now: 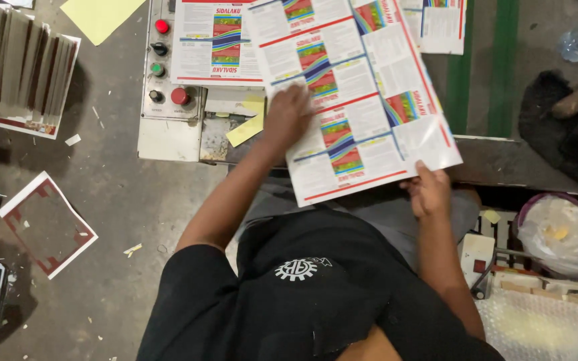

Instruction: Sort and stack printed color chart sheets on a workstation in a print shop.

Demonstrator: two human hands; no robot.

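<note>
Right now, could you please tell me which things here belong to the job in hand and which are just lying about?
In hand:
- printed sheet, glossy, tilted
- left hand flat on it
- right hand gripping its lower corner
- control panel with buttons

Lying about:
- yellow paper
- card stack
- red-bordered sheet on floor
- plastic bag

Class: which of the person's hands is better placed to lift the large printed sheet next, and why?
Probably the right hand: it grips the near corner of the printed sheet, so it already has a hold. The left hand lies flat on top of the sheet, pressing rather than gripping.
</note>
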